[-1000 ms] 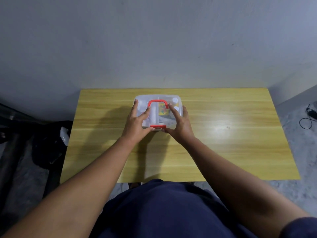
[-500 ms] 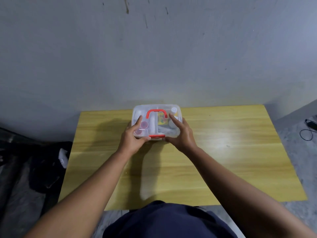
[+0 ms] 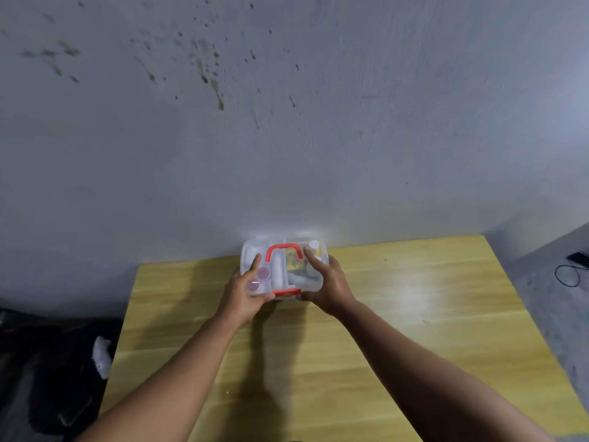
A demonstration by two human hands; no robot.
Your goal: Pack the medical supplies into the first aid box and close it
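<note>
Single head view, facing forward-down over table [image 3: 414,314], wall [image 3: 318,122] behind.

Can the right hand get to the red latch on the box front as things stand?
Probably yes. The right hand already grips the first aid box with its thumb beside the red latch; nothing sits between them. The left hand flanks the other side.

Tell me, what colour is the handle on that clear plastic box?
Red handle, seen best in the head view.

I am gripping the clear first aid box [image 3: 284,266] with my left hand [image 3: 243,296] and my right hand [image 3: 330,287], fingers lying over its lid. Its red handle [image 3: 283,250] is showing between them, above the yellow tabletop [image 3: 414,314].
</note>
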